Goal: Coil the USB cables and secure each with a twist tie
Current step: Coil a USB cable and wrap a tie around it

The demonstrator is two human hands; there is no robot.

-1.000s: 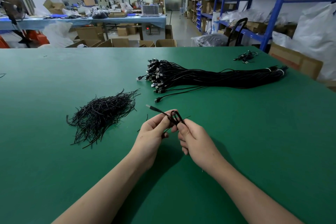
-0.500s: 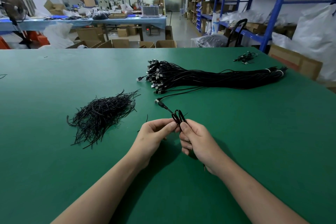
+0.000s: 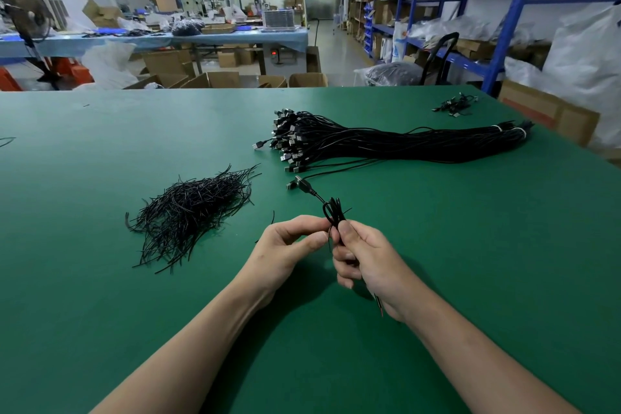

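A coiled black USB cable (image 3: 333, 212) stands up between my two hands, its plug (image 3: 303, 185) pointing up and left. My right hand (image 3: 368, 265) grips the coil's lower part, thumb pressed on it. My left hand (image 3: 289, 245) pinches the thin twist tie (image 3: 331, 232) at the coil's middle with thumb and forefinger. The cable's bare wire end (image 3: 378, 302) shows below my right palm. A heap of black twist ties (image 3: 191, 208) lies to the left. A big bundle of straight USB cables (image 3: 386, 144) lies behind on the green table (image 3: 100, 279).
A few coiled cables (image 3: 455, 104) lie at the table's far right corner. One stray tie (image 3: 273, 217) lies just above my left hand. Cardboard boxes (image 3: 551, 114) and blue shelving (image 3: 504, 27) stand beyond the right edge.
The coil has turned more upright and its plug has swung up and right toward the bundle. My hands have shifted slightly right and my left fingers have closed on the tie.
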